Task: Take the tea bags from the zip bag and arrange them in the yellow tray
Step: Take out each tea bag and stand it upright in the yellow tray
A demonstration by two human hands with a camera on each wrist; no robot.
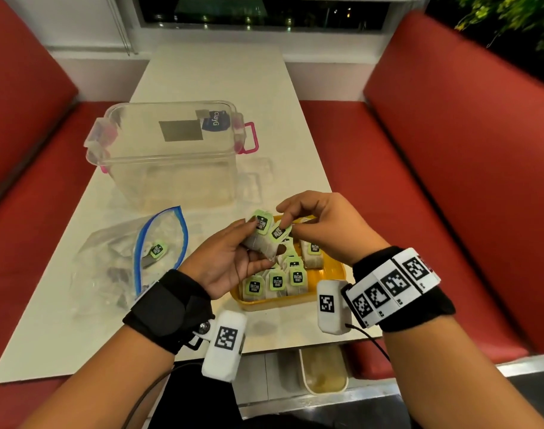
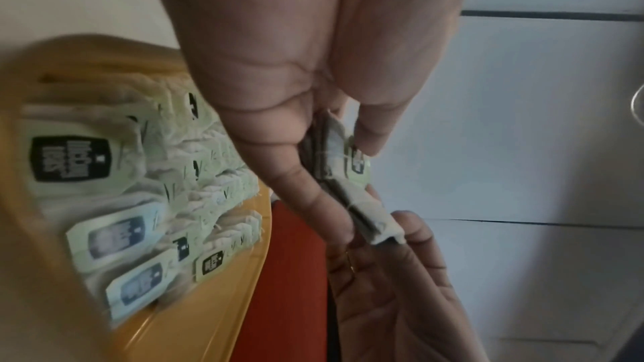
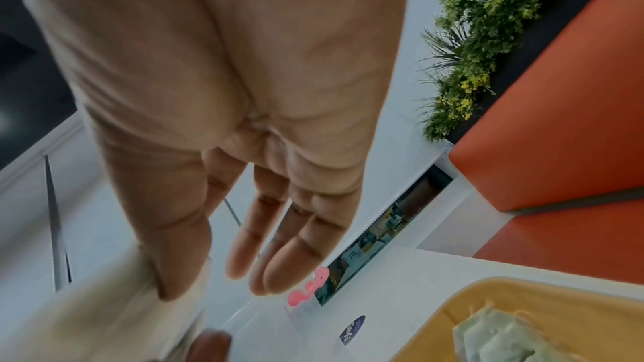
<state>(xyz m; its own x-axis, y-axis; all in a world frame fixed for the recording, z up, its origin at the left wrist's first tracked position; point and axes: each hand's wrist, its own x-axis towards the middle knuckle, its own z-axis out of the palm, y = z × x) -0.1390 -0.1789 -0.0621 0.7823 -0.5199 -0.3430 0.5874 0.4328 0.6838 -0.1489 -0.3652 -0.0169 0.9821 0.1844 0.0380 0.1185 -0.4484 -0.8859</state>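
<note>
My left hand point(image 1: 258, 243) grips a small stack of tea bags point(image 1: 261, 244) with green tags, held just above the yellow tray point(image 1: 332, 267). My right hand point(image 1: 287, 229) pinches the tag of the top bag in that stack. Several tea bags point(image 1: 276, 283) lie in rows in the tray. The clear zip bag point(image 1: 109, 267) lies open to the left with one tea bag point(image 1: 155, 251) visible inside. In the left wrist view my left hand point(image 2: 348, 186) pinches the folded bags point(image 2: 362, 208) beside the tray point(image 2: 209, 313). The right wrist view shows my right hand point(image 3: 209, 280) near the tray point(image 3: 487, 310).
A clear plastic box point(image 1: 171, 168) with pink latches stands on the white table point(image 1: 218, 75) behind the zip bag. Red bench seats point(image 1: 450, 181) flank the table on both sides. The tray sits close to the table's near right edge.
</note>
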